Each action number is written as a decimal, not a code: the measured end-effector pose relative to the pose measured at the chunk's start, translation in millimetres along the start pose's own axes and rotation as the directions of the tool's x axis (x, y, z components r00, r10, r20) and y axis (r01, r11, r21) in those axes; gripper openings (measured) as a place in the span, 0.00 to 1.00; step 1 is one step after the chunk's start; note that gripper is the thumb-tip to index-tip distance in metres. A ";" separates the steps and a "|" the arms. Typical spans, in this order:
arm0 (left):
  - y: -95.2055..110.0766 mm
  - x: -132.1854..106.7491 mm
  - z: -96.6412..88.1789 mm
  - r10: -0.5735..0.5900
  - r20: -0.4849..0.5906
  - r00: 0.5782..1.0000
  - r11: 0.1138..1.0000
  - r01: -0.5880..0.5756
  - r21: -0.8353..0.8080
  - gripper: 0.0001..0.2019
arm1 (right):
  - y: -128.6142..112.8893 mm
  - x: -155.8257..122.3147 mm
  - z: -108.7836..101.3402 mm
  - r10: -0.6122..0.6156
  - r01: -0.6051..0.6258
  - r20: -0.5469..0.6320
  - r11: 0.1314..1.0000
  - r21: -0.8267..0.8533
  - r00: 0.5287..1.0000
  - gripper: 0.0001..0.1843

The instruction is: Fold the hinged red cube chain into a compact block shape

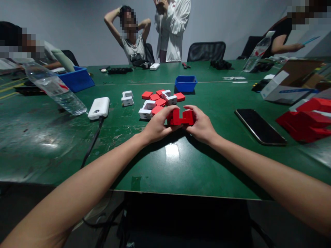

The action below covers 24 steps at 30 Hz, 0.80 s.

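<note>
Both hands grip a red notched plastic block (182, 118) just above the green table. My left hand (158, 126) is closed around its left end, thumb on top. At the other end, my right hand (202, 124) is closed on it too, thumb beneath and index finger over the top. Whether the block is one piece or two joined ones, I cannot tell. Just beyond my left hand lies a loose group of flat red pieces (147, 95) and white U-shaped blocks (146, 112). Another white block (127, 98) stands apart to the left.
A blue bin (186, 84) stands behind the pieces. To the left are a white power bank (99, 107) with a black cable and a leaning water bottle (55, 88). On the right lie a phone (260, 126), red parts (303, 124) and an open carton (287, 82). Other people are around the table.
</note>
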State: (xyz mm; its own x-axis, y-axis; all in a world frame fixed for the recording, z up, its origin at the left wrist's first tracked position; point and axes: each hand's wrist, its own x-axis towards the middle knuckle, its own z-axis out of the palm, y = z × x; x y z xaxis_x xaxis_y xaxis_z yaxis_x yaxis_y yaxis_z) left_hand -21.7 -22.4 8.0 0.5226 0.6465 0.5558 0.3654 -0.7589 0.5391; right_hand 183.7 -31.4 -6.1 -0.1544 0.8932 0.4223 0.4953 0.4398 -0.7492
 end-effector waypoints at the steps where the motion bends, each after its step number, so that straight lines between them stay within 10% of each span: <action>1: 0.1 -0.2 0.2 0.023 0.008 1.000 1.000 -0.023 0.021 0.26 | -0.6 -0.3 0.0 -0.004 0.003 -0.011 1.000 -0.011 1.000 0.33; 24: 4.1 -5.3 2.6 0.217 0.145 0.965 0.909 -0.254 0.330 0.27 | 1.5 0.7 2.6 0.027 -0.027 -0.114 1.000 0.002 0.993 0.23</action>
State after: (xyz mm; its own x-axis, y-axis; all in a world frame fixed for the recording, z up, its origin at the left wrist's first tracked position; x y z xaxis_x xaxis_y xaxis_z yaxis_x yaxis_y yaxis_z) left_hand -21.0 -29.1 5.6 0.6956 0.4479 0.5618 0.4538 -0.8801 0.1398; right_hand 182.1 -29.8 -8.2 -0.0425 0.8882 0.4575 0.4980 0.4158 -0.7610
